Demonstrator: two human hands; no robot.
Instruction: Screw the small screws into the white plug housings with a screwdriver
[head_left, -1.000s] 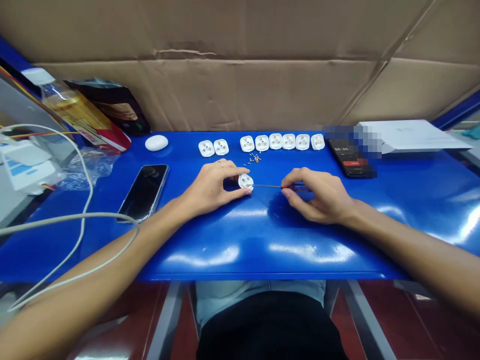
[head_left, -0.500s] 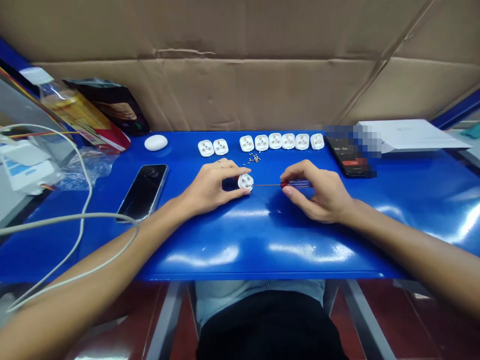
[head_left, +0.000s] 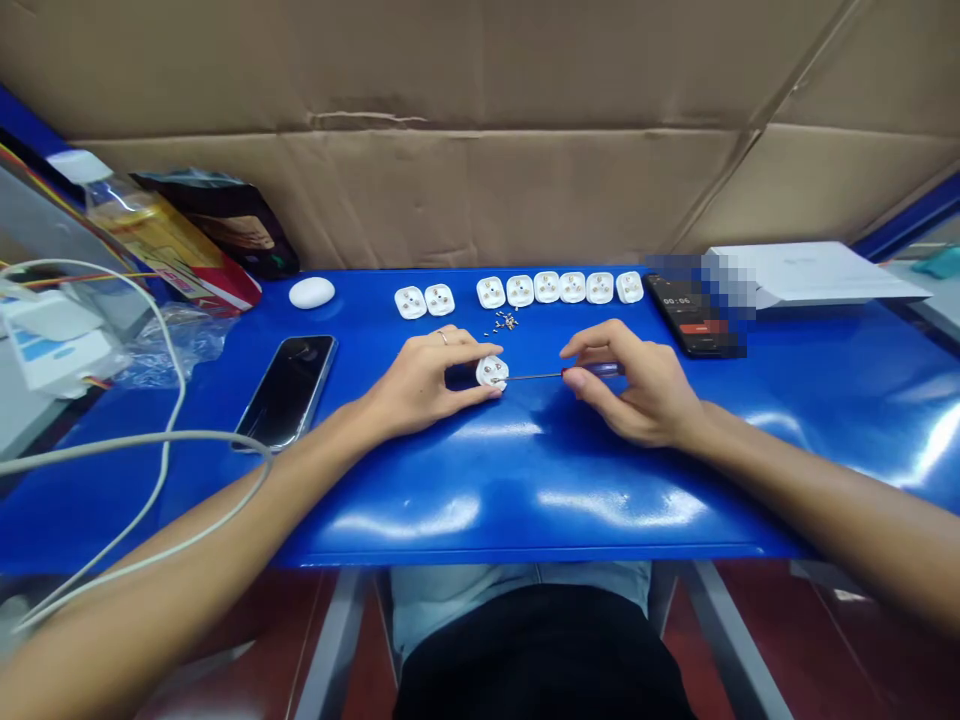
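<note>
Between thumb and fingers, my left hand (head_left: pixel 435 378) grips a white plug housing (head_left: pixel 492 372) with metal terminals showing in its open face. My right hand (head_left: pixel 636 385) is closed round the handle of a screwdriver (head_left: pixel 534 377). The screwdriver lies level, and its tip meets the right side of the housing at a terminal. Just beyond my left hand is a small pile of screws (head_left: pixel 507 320). Farther back, several more white plug housings (head_left: pixel 519 291) stand in a row, with a separate pair (head_left: pixel 424 301) to their left.
A phone (head_left: pixel 288 392) lies left of my left arm, near a white oval case (head_left: pixel 311 293). A bottle (head_left: pixel 161 240) and a white cable (head_left: pixel 171 420) are at the left. Another phone (head_left: pixel 686 312) and a white box (head_left: pixel 814 282) sit back right. Cardboard (head_left: pixel 390 190) walls the rear.
The view has tilted slightly. Both hands keep their places and grips, and the screwdriver's tip stays at the housing. The fingers on the handle have shifted a little.
</note>
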